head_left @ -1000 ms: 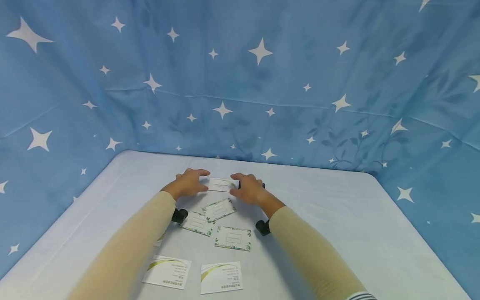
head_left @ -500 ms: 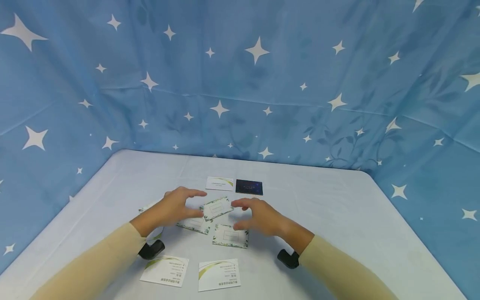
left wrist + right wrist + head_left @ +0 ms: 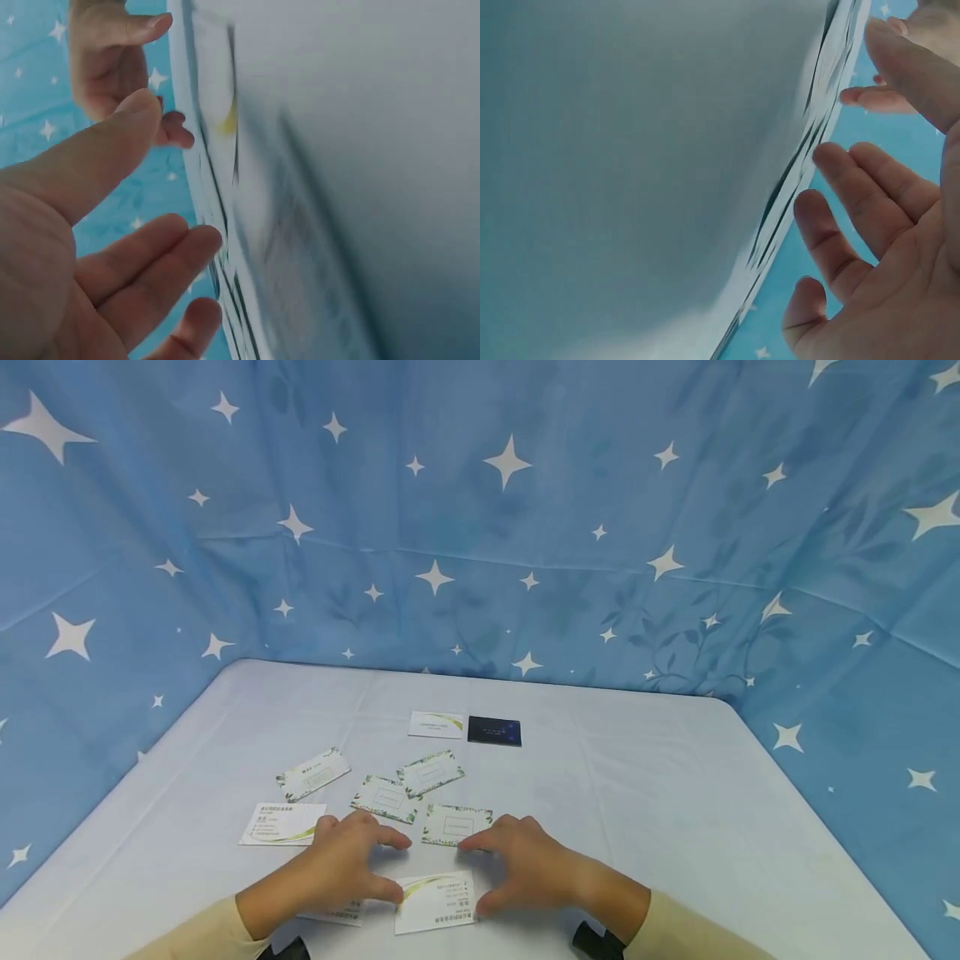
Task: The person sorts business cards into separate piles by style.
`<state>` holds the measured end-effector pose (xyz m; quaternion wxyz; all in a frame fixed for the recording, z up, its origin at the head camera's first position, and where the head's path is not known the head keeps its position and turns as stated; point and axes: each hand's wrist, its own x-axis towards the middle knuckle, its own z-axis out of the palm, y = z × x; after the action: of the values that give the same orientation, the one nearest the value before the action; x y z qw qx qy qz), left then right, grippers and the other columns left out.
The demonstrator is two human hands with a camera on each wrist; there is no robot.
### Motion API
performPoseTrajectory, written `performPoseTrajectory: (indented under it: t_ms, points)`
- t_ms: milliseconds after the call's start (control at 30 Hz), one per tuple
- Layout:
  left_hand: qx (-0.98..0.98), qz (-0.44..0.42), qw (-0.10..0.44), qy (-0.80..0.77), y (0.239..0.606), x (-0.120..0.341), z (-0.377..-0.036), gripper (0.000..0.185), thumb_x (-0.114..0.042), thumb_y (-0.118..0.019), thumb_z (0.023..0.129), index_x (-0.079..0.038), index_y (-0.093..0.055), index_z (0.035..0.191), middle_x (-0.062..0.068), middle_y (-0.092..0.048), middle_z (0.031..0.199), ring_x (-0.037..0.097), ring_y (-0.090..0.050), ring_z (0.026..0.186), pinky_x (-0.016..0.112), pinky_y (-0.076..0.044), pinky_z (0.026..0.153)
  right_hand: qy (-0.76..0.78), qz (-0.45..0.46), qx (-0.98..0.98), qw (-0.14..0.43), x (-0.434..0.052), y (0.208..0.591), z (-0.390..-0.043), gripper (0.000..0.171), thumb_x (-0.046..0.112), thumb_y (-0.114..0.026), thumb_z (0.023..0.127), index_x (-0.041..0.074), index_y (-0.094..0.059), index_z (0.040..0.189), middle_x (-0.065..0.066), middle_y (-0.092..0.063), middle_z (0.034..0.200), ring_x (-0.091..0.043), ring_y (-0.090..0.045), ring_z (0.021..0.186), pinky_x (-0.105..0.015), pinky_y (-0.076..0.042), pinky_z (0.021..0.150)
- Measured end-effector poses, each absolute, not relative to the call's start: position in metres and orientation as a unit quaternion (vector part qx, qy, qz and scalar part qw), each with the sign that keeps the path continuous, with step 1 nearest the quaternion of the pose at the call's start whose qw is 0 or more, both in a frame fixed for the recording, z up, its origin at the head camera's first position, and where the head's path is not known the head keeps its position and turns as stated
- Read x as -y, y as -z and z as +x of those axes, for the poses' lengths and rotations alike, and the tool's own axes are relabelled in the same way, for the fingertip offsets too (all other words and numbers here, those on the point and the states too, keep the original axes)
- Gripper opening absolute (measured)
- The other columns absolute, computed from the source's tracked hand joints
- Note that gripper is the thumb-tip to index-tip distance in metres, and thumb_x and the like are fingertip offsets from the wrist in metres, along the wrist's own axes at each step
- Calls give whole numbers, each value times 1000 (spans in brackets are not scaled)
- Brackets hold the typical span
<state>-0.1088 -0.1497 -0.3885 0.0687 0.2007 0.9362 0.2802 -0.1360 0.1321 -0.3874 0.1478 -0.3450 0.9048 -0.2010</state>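
Both hands frame a white card with a yellow-green swoosh (image 3: 435, 902) that lies flat at the near edge of the table (image 3: 675, 810). The left hand (image 3: 341, 868) sits just left of that card, fingers spread and gently bent, its thumb tip at the card's left edge; it grips nothing. The right hand (image 3: 525, 864) sits just right of the card in the same loose, open pose, thumb near the card's right edge, fingers arched over the cloth. In the wrist views the fingers (image 3: 142, 262) of both hands hang slack above the table surface. Beyond the card lie three leaf-bordered cards (image 3: 431, 772), close together. Left of it rest two more white cards (image 3: 283, 823). Farthest beyond it, a white card (image 3: 437, 724) and a dark card (image 3: 494, 731) lie side by side.
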Motion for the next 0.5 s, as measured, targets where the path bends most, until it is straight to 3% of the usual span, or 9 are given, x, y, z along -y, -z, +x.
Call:
performPoseTrajectory:
  t_ms: [267,500]
  points:
    - [-941,252,19,-225,398,139,-90,66,-48,-93,53,-17,-72,108,-12,-68,104,9,-49,95,42,-27,75,147,-385,-905,107,-127,388,-120,64,50,-84,75,22,-66,130,19,-64,124,-6,-47,108,-31,-34,85]
    - [-943,268,-4,-197,401,134,-85,62,-39,-94,56,-16,-70,108,-13,-66,105,9,-47,96,41,-26,73,127,-383,-910,95,-124,390,-117,60,49,-83,77,22,-67,128,17,-64,125,-6,-48,108,-33,-35,87]
